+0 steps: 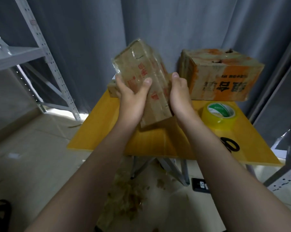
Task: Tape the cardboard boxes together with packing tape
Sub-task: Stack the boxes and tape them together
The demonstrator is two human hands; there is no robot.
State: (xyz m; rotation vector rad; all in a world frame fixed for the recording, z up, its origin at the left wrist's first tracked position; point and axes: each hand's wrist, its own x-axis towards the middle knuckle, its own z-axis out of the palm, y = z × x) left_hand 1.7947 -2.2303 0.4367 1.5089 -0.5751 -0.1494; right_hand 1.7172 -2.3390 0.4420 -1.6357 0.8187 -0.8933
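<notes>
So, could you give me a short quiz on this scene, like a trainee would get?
1. True or false: the tape roll is lying on the table.
2. Who holds the tilted box? A) one hand only B) both hands C) nobody, it rests on the table
3. Fill in: the big box at the back has ____ markings.

Key: 1 true. 2 B: the left hand and the right hand hold it above the table. 3 orange.
</notes>
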